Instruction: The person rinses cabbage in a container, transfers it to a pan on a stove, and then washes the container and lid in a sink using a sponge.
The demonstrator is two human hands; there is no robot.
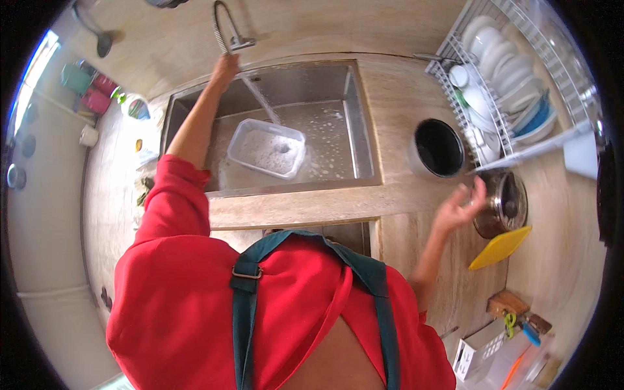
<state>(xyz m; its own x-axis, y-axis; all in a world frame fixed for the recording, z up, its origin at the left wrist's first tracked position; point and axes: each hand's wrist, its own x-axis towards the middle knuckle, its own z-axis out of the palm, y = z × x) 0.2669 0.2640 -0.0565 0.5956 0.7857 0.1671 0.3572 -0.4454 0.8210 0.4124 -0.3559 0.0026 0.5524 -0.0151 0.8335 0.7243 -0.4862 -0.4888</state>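
My left hand (227,69) is closed around the spout end of a spring-neck faucet (216,22) at the back of the sink. A stream of water (261,97) runs from it into a clear plastic container (234,147) holding cloudy, foamy water. The container stands in a steel sink basin (363,131) with suds on its floor. Over the right counter my right hand (458,210) is raised with fingers apart, slightly blurred, holding nothing. Close to it are a pot with a black interior (438,147) and a dark glass pot (487,219); contact with the glass pot cannot be told.
A white wire dish rack (512,158) with plates and bowls stands at the back right. Nearer on the right are a yellow board (499,248), a wooden block (507,303) and a white holder (480,348). A ladle (104,45) hangs on the left wall.
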